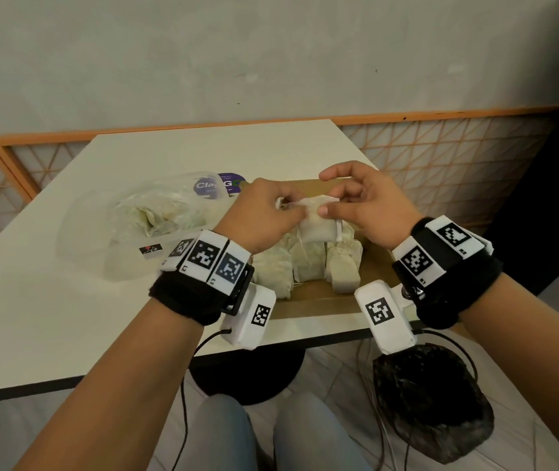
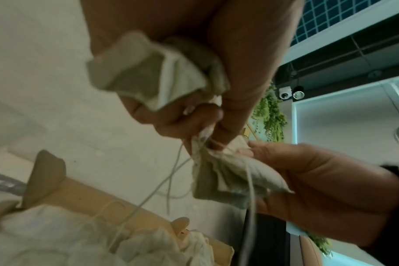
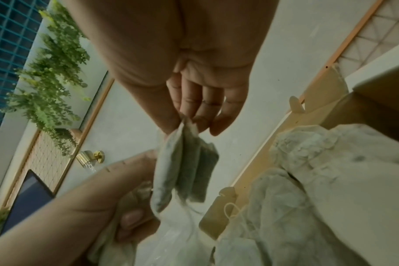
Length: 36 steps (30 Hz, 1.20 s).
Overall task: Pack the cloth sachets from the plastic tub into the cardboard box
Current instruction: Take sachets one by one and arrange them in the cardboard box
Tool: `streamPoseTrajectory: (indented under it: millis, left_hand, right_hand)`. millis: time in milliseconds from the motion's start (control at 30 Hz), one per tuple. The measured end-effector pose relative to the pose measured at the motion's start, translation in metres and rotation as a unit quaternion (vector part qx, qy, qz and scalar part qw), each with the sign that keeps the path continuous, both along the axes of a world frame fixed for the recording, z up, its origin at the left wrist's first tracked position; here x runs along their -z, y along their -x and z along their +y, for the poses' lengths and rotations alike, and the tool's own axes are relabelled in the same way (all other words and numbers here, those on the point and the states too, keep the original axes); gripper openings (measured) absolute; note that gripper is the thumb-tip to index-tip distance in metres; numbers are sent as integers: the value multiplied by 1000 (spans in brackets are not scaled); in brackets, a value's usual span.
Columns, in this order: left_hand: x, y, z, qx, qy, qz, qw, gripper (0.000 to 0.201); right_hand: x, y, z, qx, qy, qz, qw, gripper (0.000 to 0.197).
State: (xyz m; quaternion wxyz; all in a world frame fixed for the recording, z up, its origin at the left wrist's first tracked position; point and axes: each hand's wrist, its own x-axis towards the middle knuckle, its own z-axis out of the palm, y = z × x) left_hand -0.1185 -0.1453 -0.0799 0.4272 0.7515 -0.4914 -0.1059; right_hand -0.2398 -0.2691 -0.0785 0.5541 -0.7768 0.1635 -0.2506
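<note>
I hold a cream cloth sachet [image 1: 319, 226] up over the cardboard box [image 1: 305, 309] between both hands. My left hand [image 1: 288, 207] pinches the sachet's drawstring neck [image 2: 203, 144] and keeps a second sachet [image 2: 148, 72] tucked in its palm. With its fingertips, my right hand [image 1: 331, 202] pinches the sachet's [image 3: 185, 165] upper edge. Loose strings [image 2: 171, 180] hang from it. Several sachets [image 1: 308, 263] stand upright inside the box. The clear plastic tub [image 1: 81, 239] stands left of the box, with more sachets [image 1: 155, 215] in a thin plastic bag.
A purple round label [image 1: 223, 185] lies behind the tub. The white table [image 1: 50, 317] has its front edge close to my knees. A dark bag [image 1: 431, 402] sits on the floor at the right, and cables hang from both wrists.
</note>
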Motion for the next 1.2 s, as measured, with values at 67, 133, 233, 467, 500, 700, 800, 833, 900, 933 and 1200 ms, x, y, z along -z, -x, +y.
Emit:
streamPoseTrajectory:
  millis: [67,133,233,467,500,700,800,833,900,933,1200]
  left_hand:
    - [4,-8,0,-78,36,17,996,15]
    - [8,-17,4,-161,73,59,982,18]
    - [8,-21,11,-192,111,108,969,15]
    - [6,2,18,40,-20,203,978,21]
    - [8,1,19,34,-19,208,977,17]
    - [35,-9,30,-48,28,297,953,18]
    - [48,-8,33,-64,41,322,944,20]
    - [50,-8,33,-67,46,321,944,15]
    - [52,-7,34,-71,46,312,946,9]
    - [53,-7,33,-73,43,305,949,9]
    - [55,-10,34,-77,44,305,948,9]
  right_hand:
    - [1,0,0,7,-11,3,1000,39]
    - [2,1,0,12,-28,3,1000,35]
    - [2,3,1,13,-58,4,998,30]
    - [-7,-5,7,-23,-160,-21,987,23]
    - [-7,-5,7,-9,-144,-11,990,22]
    - [18,26,-10,116,-3,172,978,13]
    - [27,34,-13,136,-36,271,952,14]
    - [28,33,-14,146,-41,286,946,17]
    - [28,30,-15,151,-35,301,941,18]
    - [29,28,-16,151,-27,305,940,16]
    - [26,22,-7,142,-71,268,950,24]
